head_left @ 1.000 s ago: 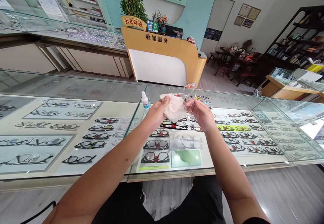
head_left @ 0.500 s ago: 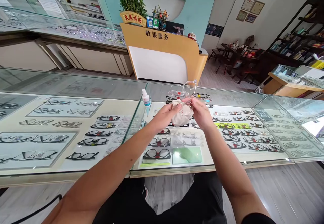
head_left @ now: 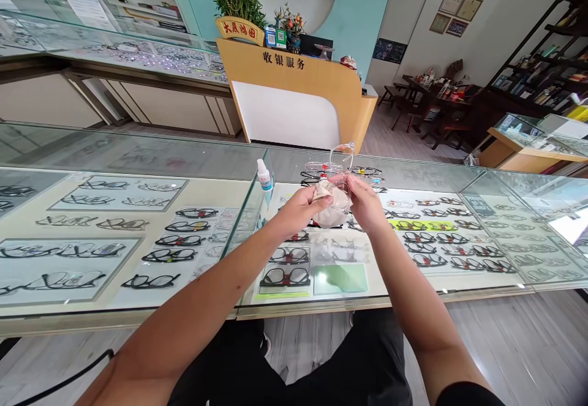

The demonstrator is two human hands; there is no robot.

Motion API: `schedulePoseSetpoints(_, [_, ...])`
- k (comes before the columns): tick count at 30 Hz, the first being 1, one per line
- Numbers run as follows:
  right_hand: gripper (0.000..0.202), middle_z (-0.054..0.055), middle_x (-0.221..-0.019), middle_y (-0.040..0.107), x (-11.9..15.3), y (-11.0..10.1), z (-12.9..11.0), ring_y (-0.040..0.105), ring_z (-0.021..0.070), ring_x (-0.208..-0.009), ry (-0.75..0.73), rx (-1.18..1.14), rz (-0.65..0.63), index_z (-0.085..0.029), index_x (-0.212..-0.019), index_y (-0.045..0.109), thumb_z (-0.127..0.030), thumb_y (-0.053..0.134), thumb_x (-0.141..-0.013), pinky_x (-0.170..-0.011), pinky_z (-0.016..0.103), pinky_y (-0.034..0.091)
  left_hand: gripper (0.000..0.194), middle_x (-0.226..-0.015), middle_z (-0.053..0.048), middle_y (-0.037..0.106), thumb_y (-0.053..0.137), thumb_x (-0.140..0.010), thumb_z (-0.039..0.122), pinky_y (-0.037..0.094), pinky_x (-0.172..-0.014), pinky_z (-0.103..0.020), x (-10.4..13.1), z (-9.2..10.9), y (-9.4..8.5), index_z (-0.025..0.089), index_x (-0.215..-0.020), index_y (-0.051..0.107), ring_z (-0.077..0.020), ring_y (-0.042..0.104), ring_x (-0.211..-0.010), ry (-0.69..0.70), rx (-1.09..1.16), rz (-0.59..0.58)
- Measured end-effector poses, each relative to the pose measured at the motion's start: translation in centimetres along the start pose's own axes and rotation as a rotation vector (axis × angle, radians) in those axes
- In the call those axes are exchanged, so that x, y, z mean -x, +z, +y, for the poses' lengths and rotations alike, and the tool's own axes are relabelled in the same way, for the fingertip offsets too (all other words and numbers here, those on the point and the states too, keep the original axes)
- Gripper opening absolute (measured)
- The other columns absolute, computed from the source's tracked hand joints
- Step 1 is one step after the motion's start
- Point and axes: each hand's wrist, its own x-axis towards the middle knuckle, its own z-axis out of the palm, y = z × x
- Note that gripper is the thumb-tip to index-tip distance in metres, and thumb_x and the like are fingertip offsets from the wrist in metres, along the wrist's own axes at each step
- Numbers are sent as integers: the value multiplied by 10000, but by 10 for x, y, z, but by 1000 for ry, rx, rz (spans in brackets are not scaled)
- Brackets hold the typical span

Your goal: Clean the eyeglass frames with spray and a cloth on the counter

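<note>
Fingers of left hand [head_left: 301, 205] pinching cloth [head_left: 334, 207] against clear glasses [head_left: 337, 164], right hand [head_left: 365, 201] gripping frame.

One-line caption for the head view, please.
Left hand presses a cloth on clear glasses held by the right hand, above a glass counter beside a small bottle.

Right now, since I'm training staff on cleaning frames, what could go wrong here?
The clear glasses are held over the glass display case; a slip from the right hand could drop them on it. The left hand pressing the cloth might strain the thin frame. The small dropper bottle stands close enough to be knocked.
</note>
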Motion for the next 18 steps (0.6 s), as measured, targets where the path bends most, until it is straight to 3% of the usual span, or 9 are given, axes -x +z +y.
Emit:
schedulePoseSetpoints(7, [532, 73, -1100, 775, 0, -2, -1, 695, 265, -1019, 40, 98, 2, -264, -1143, 825, -750, 690, -973, -924, 381, 578, 508, -920, -43, 755, 991, -787, 506, 494, -780, -287, 2, 6, 0, 176, -1125, 806, -205, 670, -887, 0, 44, -43])
schedulePoseSetpoints(13, [556, 77, -1092, 769, -1, -3, -1, 695, 279, -1036, 15, 115, 0, -275, -1123, 828, -788, 685, -963, -935, 398, 589, 634, -836, -43, 715, 834, -860, 782, 464, -699, -295, 0, 1, 0, 181, -1061, 820, -164, 565, -711, -44, 197, -26])
schedulePoseSetpoints(18, [559, 80, -1112, 790, 1, 0, -6, 700, 273, -1011, 27, 77, -1, -264, -1129, 835, -779, 719, -947, -949, 410, 590, 583, -767, -5, 626, 862, -850, 757, 431, -674, -292, -1, -5, -2, 193, -968, 773, -147, 500, -675, -36, 159, 5])
